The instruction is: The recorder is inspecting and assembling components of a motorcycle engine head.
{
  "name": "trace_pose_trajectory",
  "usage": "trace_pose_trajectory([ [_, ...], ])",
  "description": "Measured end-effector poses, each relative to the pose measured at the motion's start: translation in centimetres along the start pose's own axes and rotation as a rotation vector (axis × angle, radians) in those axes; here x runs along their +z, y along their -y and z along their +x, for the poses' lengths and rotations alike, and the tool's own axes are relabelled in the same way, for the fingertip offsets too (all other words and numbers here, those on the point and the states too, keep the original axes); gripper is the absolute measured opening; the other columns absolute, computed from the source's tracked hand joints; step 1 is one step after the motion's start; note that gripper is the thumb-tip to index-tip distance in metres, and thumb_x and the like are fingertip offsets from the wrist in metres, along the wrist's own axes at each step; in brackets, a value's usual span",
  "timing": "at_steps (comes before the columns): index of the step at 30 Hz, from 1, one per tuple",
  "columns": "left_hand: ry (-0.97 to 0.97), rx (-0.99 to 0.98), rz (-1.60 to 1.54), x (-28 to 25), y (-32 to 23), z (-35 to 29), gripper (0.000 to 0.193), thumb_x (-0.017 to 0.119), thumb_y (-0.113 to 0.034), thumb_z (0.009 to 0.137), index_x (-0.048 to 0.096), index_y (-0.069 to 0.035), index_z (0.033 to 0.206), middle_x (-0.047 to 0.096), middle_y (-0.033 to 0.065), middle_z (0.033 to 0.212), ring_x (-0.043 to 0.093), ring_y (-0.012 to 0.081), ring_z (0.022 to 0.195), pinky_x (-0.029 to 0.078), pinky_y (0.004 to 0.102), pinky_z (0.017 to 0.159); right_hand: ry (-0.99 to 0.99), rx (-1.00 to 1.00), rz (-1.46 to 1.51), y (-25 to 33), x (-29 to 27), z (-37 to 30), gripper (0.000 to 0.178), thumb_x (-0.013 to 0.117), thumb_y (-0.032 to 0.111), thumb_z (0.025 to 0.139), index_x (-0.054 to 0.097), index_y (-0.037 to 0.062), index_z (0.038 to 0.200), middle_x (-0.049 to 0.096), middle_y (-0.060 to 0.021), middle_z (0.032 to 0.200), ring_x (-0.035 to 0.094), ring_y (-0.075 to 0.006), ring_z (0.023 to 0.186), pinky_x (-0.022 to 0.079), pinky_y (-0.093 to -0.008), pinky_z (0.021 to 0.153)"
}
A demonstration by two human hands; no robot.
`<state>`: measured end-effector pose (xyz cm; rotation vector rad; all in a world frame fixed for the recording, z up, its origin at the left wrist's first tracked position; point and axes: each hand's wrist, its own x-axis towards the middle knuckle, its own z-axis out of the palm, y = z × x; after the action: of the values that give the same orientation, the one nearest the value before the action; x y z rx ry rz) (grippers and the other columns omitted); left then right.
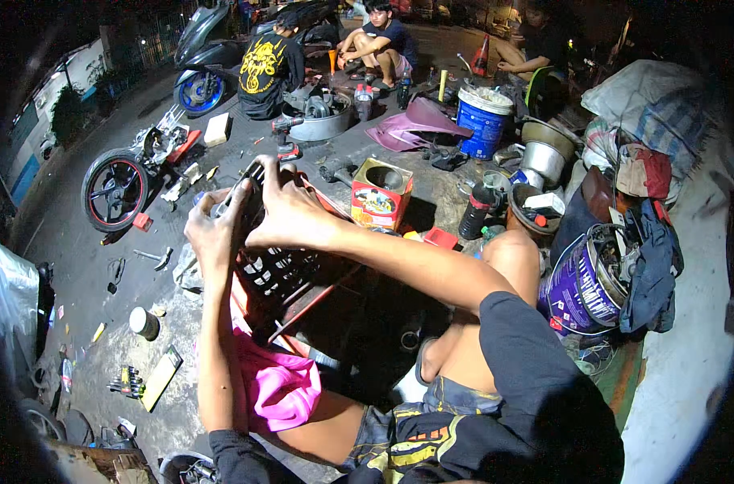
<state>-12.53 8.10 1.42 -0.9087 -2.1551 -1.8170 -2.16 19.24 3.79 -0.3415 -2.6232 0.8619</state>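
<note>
Both my hands are raised in front of me, closed on a dark, greasy metal part (252,198) whose exact kind I cannot make out. My left hand (215,222), blackened with grime, grips its left side. My right hand (290,208) reaches across and pinches it from the top and right, hiding much of it. Beneath them is a black slotted plastic crate (280,278). A bright pink cloth (285,391) lies over my left thigh. Just beyond my right wrist stands a red and yellow square tin (377,206) with an opening in its top.
On the left lie a wheel (113,189), a hammer (153,258), a small can (144,324) and a yellow-edged board (161,379). A cordless drill (286,139), a metal basin (323,127) and a blue bucket (481,133) stand ahead. A purple bucket (573,290) is at right. Several people sit farther back.
</note>
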Motion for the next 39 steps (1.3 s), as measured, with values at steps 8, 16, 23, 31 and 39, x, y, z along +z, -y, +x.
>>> trace_pose_trajectory([
  [8, 0.065, 0.006, -0.131, -0.4, 4.4, 1.0, 0.060, 0.033, -0.049, 0.099, 0.068, 0.000, 0.100, 0.062, 0.0077, 0.074, 0.049, 0.0145, 0.062, 0.040, 0.0287, 0.060, -0.082, -0.078, 0.121, -0.8, 0.9, 0.4, 0.114, 0.080, 0.024, 0.056, 0.003, 0.0070, 0.138, 0.056, -0.0310, 0.085, 0.059, -0.0476, 0.084, 0.040, -0.0516, 0.094],
  [16, 0.135, 0.086, -0.309, -0.1, 4.1, 0.6, 0.073, 0.023, -0.056, 0.097, 0.067, 0.002, 0.106, 0.061, 0.0172, 0.119, 0.055, 0.0294, 0.111, 0.038, 0.0374, 0.098, -0.106, -0.079, 0.363, -0.8, 1.4, -1.2, 0.109, 0.079, 0.022, 0.061, 0.001, 0.0134, 0.136, 0.057, -0.0113, 0.066, 0.060, -0.0345, 0.058, 0.051, -0.0430, 0.063],
  [23, -0.200, 0.264, -0.455, -0.8, 3.4, 0.1, 0.066, 0.024, -0.052, 0.098, 0.059, 0.001, 0.119, 0.053, 0.0145, 0.131, 0.046, 0.0259, 0.122, 0.028, 0.0400, 0.107, -0.423, -0.337, 0.230, -1.1, 1.1, -0.8, 0.118, 0.086, 0.022, 0.050, 0.006, -0.0031, 0.133, 0.031, -0.0311, 0.127, 0.032, -0.0384, 0.126, 0.027, -0.0416, 0.108],
  [31, -0.280, 0.183, -0.379, -3.7, 2.6, 0.0, 0.064, 0.023, -0.046, 0.099, 0.051, 0.004, 0.126, 0.054, 0.0173, 0.126, 0.046, 0.0236, 0.121, 0.030, 0.0342, 0.105, -0.825, -0.700, 0.158, 3.9, -4.6, 2.1, 0.108, 0.086, 0.019, 0.054, 0.015, -0.0020, 0.133, 0.035, -0.0214, 0.119, 0.040, -0.0295, 0.106, 0.030, -0.0432, 0.096],
  [39, -0.101, 0.122, -0.382, -2.6, 3.8, 1.4, 0.068, 0.023, -0.052, 0.098, 0.047, 0.002, 0.131, 0.050, 0.0176, 0.134, 0.043, 0.0269, 0.127, 0.026, 0.0384, 0.108, -0.955, -0.836, -0.599, 3.5, -4.9, 4.6, 0.099, 0.089, 0.022, 0.057, 0.020, 0.0056, 0.127, 0.038, -0.0220, 0.117, 0.046, -0.0294, 0.109, 0.035, -0.0438, 0.094],
])
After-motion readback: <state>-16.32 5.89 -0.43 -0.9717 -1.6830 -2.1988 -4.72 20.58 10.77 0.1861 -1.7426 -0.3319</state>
